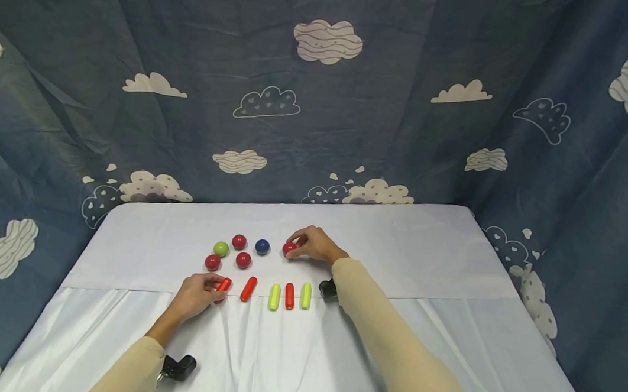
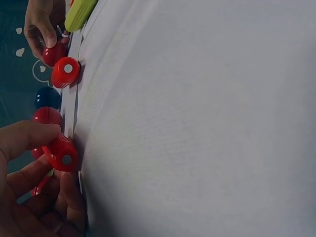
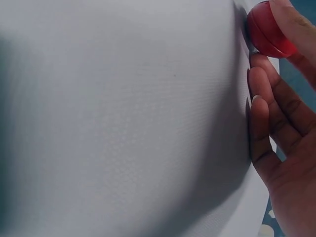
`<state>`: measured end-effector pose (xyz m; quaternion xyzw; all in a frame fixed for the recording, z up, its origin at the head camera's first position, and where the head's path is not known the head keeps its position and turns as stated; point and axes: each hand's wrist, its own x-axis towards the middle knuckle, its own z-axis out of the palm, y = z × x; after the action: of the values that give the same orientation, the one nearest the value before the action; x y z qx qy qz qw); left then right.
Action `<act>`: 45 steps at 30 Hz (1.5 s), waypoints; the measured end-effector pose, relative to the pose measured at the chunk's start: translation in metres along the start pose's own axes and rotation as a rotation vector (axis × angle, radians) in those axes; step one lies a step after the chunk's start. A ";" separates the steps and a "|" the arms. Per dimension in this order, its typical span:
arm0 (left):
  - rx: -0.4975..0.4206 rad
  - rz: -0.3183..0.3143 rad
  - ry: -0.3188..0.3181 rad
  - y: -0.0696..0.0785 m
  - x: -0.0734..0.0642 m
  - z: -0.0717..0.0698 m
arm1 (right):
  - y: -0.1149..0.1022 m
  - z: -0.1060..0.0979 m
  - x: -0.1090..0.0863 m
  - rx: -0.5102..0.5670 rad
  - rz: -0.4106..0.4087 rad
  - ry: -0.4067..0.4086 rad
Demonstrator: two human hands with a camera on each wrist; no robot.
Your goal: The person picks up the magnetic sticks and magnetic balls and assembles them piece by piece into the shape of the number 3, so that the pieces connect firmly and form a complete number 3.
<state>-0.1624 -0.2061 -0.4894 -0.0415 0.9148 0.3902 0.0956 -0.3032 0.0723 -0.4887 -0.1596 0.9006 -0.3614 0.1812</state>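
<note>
While the left hand (image 1: 194, 296) pinches a red rod (image 1: 224, 289) toward the left edge of the tabletop (image 1: 397, 242), the right hand (image 1: 314, 243) pinches a red ball (image 1: 288, 249) nearer the far edge; both seem light, stiff, slippery, best held round their middles.

No lettering or number is readable on the white table (image 1: 423, 249), the balls (image 1: 243, 260) and sticks (image 1: 248, 289) on it or the curtain (image 1: 371, 128) behind it
</note>
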 end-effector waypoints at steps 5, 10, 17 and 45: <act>0.009 0.001 -0.008 0.000 -0.001 -0.001 | -0.002 0.000 -0.001 0.011 -0.009 -0.014; 0.011 0.002 -0.014 0.000 -0.003 -0.003 | -0.003 0.000 -0.002 0.026 0.003 -0.021; -0.019 -0.006 -0.025 0.003 -0.009 -0.006 | -0.003 0.000 -0.004 0.031 0.001 -0.016; -0.109 0.118 -0.135 0.048 -0.018 0.008 | 0.001 -0.004 0.000 0.024 -0.027 -0.046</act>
<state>-0.1506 -0.1670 -0.4574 0.0335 0.8847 0.4461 0.1313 -0.3053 0.0752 -0.4874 -0.1776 0.8895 -0.3709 0.1991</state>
